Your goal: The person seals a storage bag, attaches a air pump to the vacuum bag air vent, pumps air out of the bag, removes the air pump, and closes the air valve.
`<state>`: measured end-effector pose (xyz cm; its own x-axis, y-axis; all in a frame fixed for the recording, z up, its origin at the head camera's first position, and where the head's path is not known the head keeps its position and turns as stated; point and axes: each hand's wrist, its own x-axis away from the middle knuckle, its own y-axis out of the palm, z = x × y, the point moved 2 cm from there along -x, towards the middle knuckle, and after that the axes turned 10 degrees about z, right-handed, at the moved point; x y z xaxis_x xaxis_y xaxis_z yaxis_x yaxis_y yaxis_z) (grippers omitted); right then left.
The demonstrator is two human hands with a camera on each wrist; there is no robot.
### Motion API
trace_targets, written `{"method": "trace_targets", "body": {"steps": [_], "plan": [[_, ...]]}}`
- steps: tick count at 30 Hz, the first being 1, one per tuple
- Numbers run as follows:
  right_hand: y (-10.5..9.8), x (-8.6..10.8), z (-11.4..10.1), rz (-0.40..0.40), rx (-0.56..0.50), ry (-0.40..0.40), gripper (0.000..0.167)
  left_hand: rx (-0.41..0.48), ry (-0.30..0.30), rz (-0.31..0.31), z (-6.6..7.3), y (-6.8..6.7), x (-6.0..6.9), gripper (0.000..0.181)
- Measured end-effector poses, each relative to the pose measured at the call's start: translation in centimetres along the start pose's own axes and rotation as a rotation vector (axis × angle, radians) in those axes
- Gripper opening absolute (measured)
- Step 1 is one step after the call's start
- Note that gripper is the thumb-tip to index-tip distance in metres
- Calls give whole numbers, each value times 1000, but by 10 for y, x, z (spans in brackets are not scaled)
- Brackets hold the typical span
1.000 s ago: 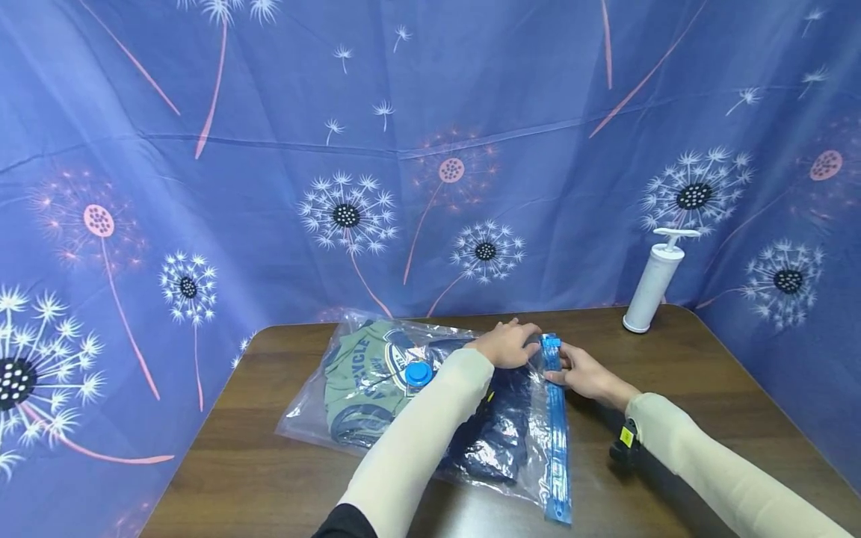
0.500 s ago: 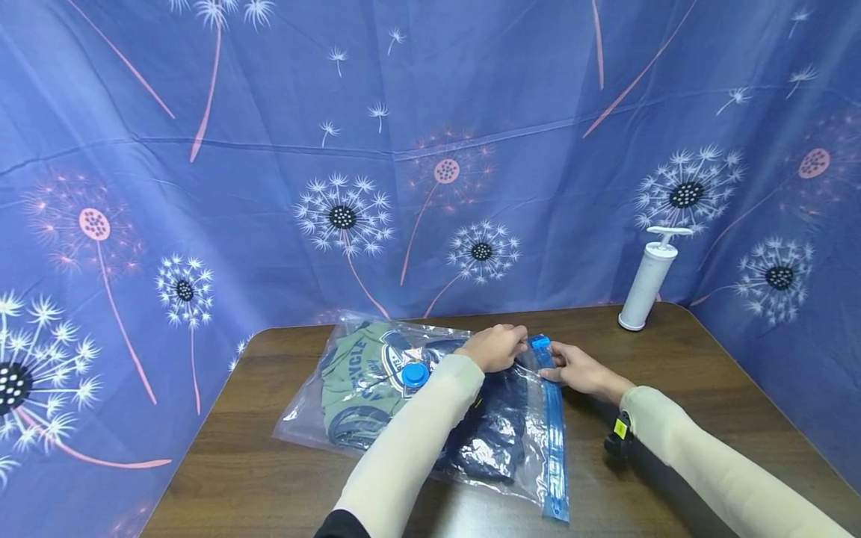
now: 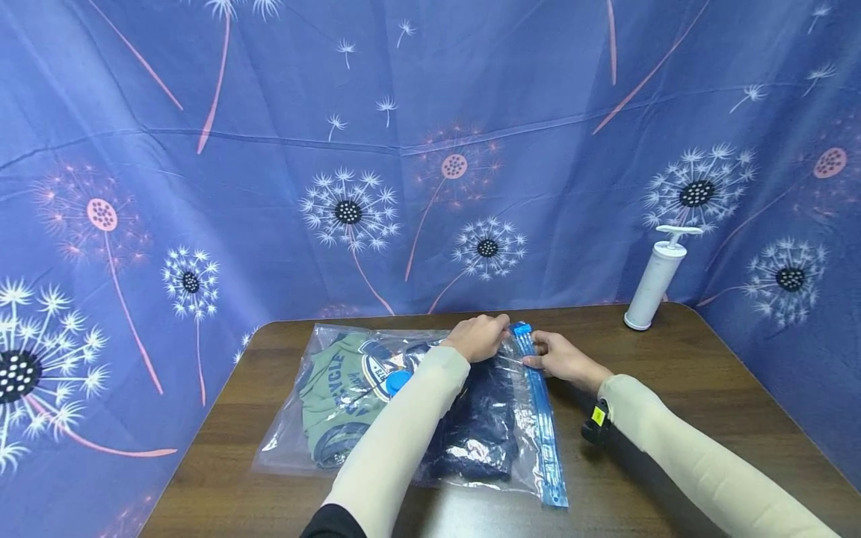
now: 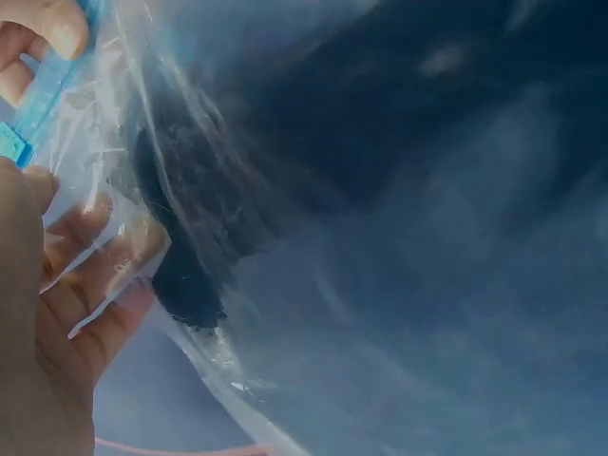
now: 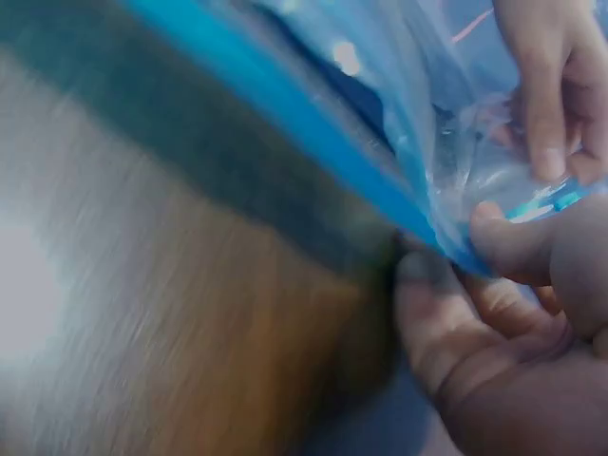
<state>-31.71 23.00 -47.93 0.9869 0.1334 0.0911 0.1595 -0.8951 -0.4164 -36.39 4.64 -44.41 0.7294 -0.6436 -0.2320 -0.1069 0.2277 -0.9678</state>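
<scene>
A clear vacuum storage bag (image 3: 282, 441) with a blue zip strip (image 3: 546, 441) lies on the table. Inside are a green printed shirt (image 3: 329, 396) and a dark navy garment (image 3: 477, 433). A round blue valve cap (image 3: 397, 382) shows on top, partly behind the left sleeve. My left hand (image 3: 479, 338) grips the bag's far edge near the strip; its fingers show through the film in the left wrist view. My right hand (image 3: 565, 360) pinches the strip between thumb and fingers (image 5: 513, 247). A blue slider (image 3: 520, 329) sits at the strip's far end, between both hands.
A white hand pump (image 3: 655, 284) stands at the table's back right corner. The brown wooden table (image 3: 646, 351) backs onto a blue dandelion-print curtain (image 3: 269, 187), which also runs along both sides.
Both hands have shifted left, and the bag's strip end at the far side has come left with them, so the strip slants more. Left fingers have closed onto the bag's edge.
</scene>
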Motion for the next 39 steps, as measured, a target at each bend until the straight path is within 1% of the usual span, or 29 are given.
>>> {"method": "trace_targets", "body": {"steps": [2, 4, 7, 9, 11, 14, 17, 20, 23, 27, 30, 31, 33, 35, 37, 39], "plan": [[4, -2, -7, 27, -18, 32, 43, 6, -5, -9, -5, -2, 2, 19], [7, -4, -14, 56, -62, 57, 48, 28, 4, -24, -8, -3, 5, 19], [10, -6, -22, 106, -116, 60, 49, 97, 11, -36, -10, -5, 7, 19], [9, -7, -25, 130, -132, 42, 44, 172, -6, -29, -11, -6, 7, 19], [6, -6, -26, 158, -102, 10, 40, 240, -30, -5, -10, -6, 8, 19], [2, -4, -26, 171, -73, -49, 38, 328, -55, 28, -8, -4, 9, 18], [1, -1, -25, 177, -34, -87, 37, 386, -46, 26, -7, -4, 11, 20], [3, 0, -24, 182, 35, -107, 34, 397, -18, -6, -7, -7, 14, 21], [8, 1, -26, 194, 94, -128, 30, 375, 13, -38, -9, -14, 16, 22], [11, 2, -34, 205, 107, -145, 28, 365, 72, -77, -13, -27, 19, 22], [13, 3, -40, 206, 114, -169, 29, 357, 115, -75, -16, -35, 22, 24], [13, 4, -41, 200, 122, -181, 30, 360, 121, -74, -18, -36, 24, 24], [15, 6, -43, 192, 135, -196, 30, 375, 119, -77, -20, -38, 29, 26], [16, 8, -43, 190, 151, -210, 29, 398, 103, -75, -19, -36, 34, 27], [17, 10, -41, 191, 157, -208, 27, 419, 82, -72, -17, -32, 38, 26], [17, 12, -39, 194, 160, -206, 26, 438, 59, -53, -13, -29, 41, 25]]}}
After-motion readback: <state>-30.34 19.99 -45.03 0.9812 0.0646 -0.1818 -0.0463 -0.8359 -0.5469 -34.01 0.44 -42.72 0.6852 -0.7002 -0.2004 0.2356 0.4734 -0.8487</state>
